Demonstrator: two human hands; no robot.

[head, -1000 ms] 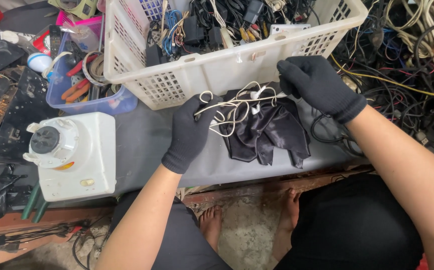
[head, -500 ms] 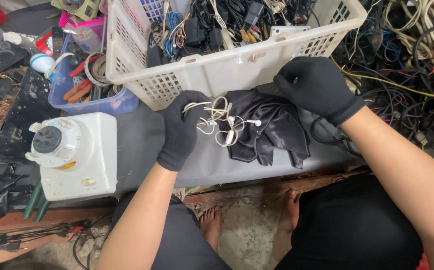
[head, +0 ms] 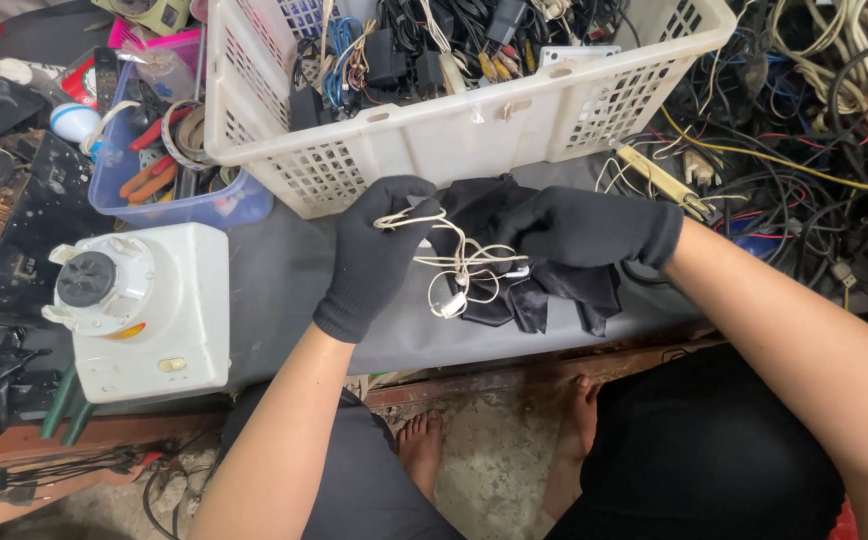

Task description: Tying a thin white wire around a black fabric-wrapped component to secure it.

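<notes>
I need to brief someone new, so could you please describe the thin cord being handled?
Find the big white basket. Just below it, two black-gloved hands hold a tangled cream cord over a black cloth. It is the only pale, thin cord there.

Your basket (head: 454, 130) sat far, the tub (head: 169, 205) to its left, the blender base (head: 144, 310) near left, the cable heap (head: 814, 130) right, the cloth (head: 544, 290) before the basket.

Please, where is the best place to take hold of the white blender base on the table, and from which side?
Probably by the flat side walls of the white blender base, coming from above: it sits upright, its sides stand free, while the top coupling is small and round. The left hand is the nearer one, but it holds a tangled white cable.
</notes>
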